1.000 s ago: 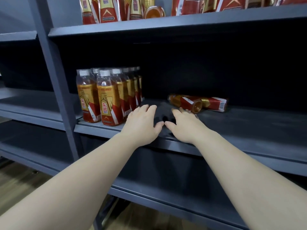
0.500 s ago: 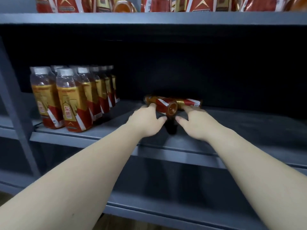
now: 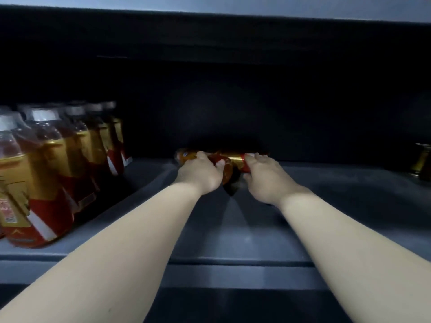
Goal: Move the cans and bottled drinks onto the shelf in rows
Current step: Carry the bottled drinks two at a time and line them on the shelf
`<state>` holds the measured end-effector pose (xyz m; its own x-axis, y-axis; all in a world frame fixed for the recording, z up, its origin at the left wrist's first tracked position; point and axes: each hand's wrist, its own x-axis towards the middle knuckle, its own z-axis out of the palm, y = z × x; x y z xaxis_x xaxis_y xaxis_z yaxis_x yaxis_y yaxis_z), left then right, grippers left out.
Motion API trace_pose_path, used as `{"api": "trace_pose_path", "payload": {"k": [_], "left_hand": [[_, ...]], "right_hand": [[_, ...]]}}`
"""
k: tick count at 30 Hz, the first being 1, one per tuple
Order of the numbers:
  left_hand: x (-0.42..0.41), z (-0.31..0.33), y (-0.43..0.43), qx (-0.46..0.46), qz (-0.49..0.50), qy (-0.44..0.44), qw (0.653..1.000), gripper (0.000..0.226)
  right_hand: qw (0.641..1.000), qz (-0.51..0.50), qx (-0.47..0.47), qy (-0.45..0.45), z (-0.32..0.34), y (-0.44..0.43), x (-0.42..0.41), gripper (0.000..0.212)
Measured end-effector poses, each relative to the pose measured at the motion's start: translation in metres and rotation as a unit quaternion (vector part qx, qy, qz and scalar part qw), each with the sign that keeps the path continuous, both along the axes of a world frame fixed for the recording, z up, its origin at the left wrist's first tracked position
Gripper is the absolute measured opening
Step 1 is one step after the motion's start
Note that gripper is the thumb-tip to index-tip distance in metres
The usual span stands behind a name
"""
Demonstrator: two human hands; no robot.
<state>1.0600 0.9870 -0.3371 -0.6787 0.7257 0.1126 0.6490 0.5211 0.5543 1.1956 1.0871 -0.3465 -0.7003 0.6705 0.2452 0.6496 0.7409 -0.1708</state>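
Two tea bottles lie on their sides deep on the dark shelf (image 3: 233,231). My left hand (image 3: 200,174) is closed over the near bottle (image 3: 227,171), whose base faces me. My right hand (image 3: 264,177) grips the far bottle (image 3: 235,157) with its gold and red label. At the left, several upright bottles (image 3: 46,173) with white caps and gold-red labels stand in rows running back into the shelf.
A dark bottle or can (image 3: 422,164) stands at the right edge of the shelf. The shelf board above (image 3: 210,8) hangs low over the opening. The shelf's front lip (image 3: 233,264) runs under my forearms.
Both hands have reached further back into the shelf and closed on the two lying bottles. The view has moved closer and to the right.
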Motion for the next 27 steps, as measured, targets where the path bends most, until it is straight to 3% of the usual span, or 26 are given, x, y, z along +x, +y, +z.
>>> {"api": "trace_pose_path", "payload": {"k": [10,14,18,22,27], "left_hand": [[-0.036,0.012,0.049,-0.044,0.103,-0.025,0.993,0.087],[-0.047,0.017,0.061,-0.078,0.097,-0.074,0.989,0.082],[-0.048,0.02,0.065,-0.015,0.089,-0.196,0.976,0.05],[-0.05,0.014,0.066,0.063,0.105,-0.285,0.951,0.045],[-0.047,0.011,0.049,0.164,0.099,-0.302,0.934,0.043]], "right_hand": [[0.996,-0.033,0.041,-0.066,0.021,0.037,-0.055,0.04],[0.991,-0.053,0.039,-0.112,0.02,0.048,-0.074,0.04],[0.984,-0.073,0.072,-0.149,0.013,0.051,-0.084,0.056],[0.984,-0.077,0.093,-0.129,0.01,0.05,-0.086,0.063],[0.991,-0.068,0.088,-0.072,0.008,0.044,-0.072,0.054]]}}
